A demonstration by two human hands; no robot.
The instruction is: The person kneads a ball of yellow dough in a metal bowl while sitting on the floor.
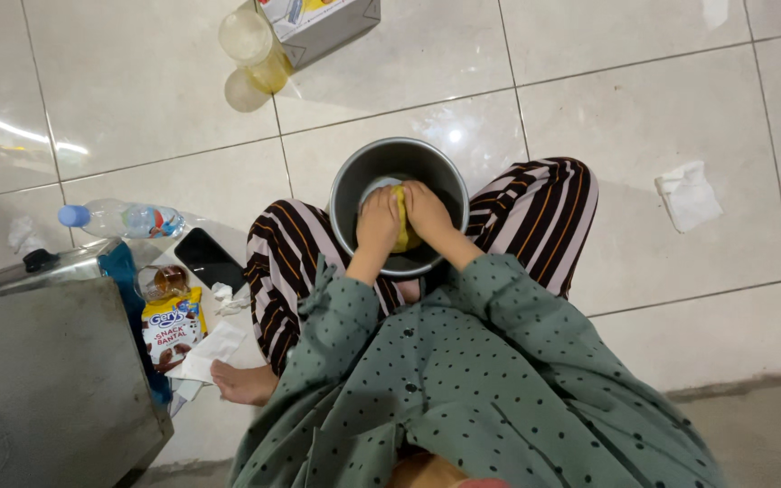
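Dough (402, 221): yellow lump inside the metal pot (354, 181); likely soft and pliable, best gripped by its bulk.
Left hand (378, 221): fingers curled, pressing on the dough.
Right hand (427, 210): fingers bent over the dough.
Pot: between the knees, holding only dough.
Water bottle (124, 219): on the floor, left of pot.
Jar (257, 45): beyond pot, yellowish liquid.

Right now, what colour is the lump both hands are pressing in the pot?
Yellow. The lump shows best in the head view, inside the grey metal pot.

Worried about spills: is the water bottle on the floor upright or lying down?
Lying down: the water bottle rests on its side on the tiles, blue cap on.
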